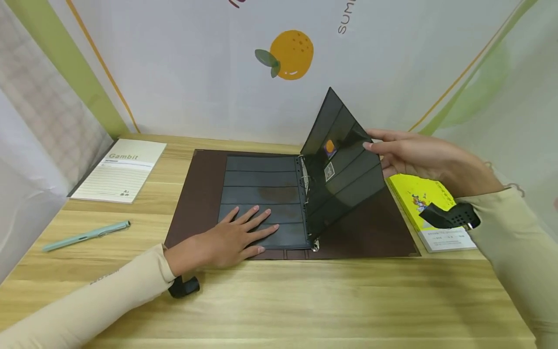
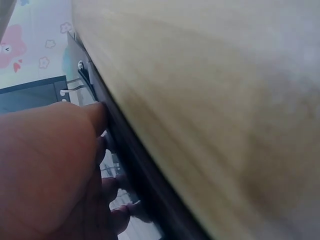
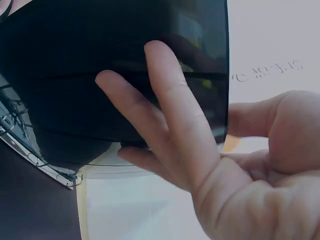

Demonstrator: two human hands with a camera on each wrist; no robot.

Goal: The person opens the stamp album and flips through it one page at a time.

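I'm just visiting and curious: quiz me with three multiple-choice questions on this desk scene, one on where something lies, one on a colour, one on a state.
1. Where does the pen lie?
A. left of the binder
B. on the yellow book
C. inside the binder

2. What colour is the book under the right forearm?
A. red
B. yellow
C. blue

3. How is the page at the right hand?
A. lying flat
B. torn out
C. lifted, standing at a slant

Answers: 1 A, it lies on the table left of the binder. 2 B, its cover is yellow. 3 C, the right hand holds its edge up while the left hand presses flat pages.
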